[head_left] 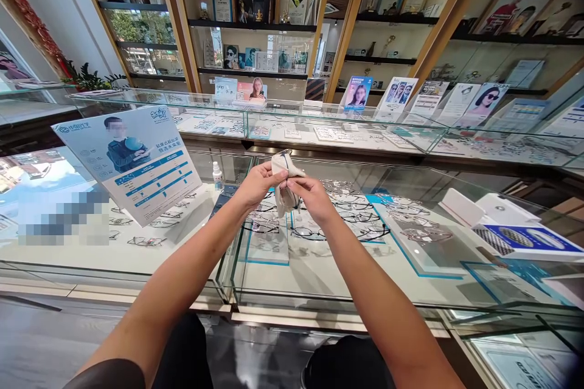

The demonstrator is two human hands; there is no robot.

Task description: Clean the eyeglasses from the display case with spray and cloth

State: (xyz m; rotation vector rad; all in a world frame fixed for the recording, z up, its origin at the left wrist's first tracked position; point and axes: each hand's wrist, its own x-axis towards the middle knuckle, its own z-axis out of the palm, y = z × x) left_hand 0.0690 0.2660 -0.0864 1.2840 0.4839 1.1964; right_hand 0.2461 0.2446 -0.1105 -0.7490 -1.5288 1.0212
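Observation:
Both hands meet above the glass display case, pinching a beige cleaning cloth (281,163) between them. My left hand (256,185) grips the cloth from the left, its fingers closed and thumb pressed inward. From the other side my right hand (314,197) pinches it, thumb and fingertips together. A thin dark curved edge at the cloth's top looks like part of an eyeglass frame; the folds hide most of it. Below the hands, inside the case, lie several pairs of eyeglasses (314,232). A white spray bottle (217,177) stands left of my left hand.
A tilted blue-and-white sign (132,164) stands on the left counter. An opened white-and-blue box (524,237) sits at the right. Beyond are another glass case (337,134) and shelves (253,25) with framed pictures. The case's front glass edge (337,302) runs before my knees.

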